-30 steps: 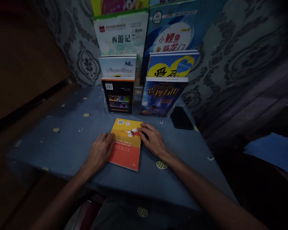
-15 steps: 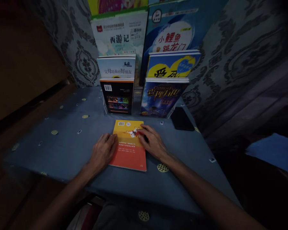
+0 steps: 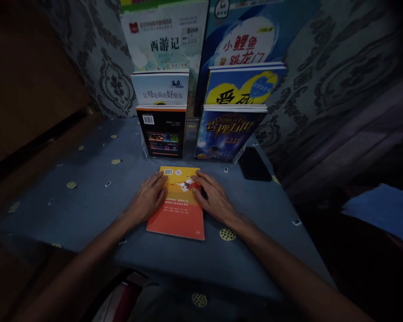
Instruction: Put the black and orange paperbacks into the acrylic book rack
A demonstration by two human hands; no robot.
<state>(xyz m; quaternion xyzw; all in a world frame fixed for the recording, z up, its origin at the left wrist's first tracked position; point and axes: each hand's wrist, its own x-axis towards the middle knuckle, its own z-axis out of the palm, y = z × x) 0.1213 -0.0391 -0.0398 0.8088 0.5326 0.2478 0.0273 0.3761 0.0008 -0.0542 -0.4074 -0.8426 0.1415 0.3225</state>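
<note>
A thin yellow-and-orange book lies closed and flat on the cloth, its barcode at the far left corner. At its left edge rests my left hand, open, with the fingertips and thumb on the cover. My right hand lies on the opposite edge, fingers stretched over the cover and thumb apart, beside a small white-and-red picture. Neither hand is wrapped round the book.
Behind the book stands a clear rack holding several books, among them a black one and a dark blue one. A black phone lies right of it. The blue-grey tablecloth hangs over the near edge. Patterned curtains hang behind.
My left hand has slid farther up the book's left edge and its fingers have straightened. My right hand stays in nearly the same place. The view has tilted slightly down.
</note>
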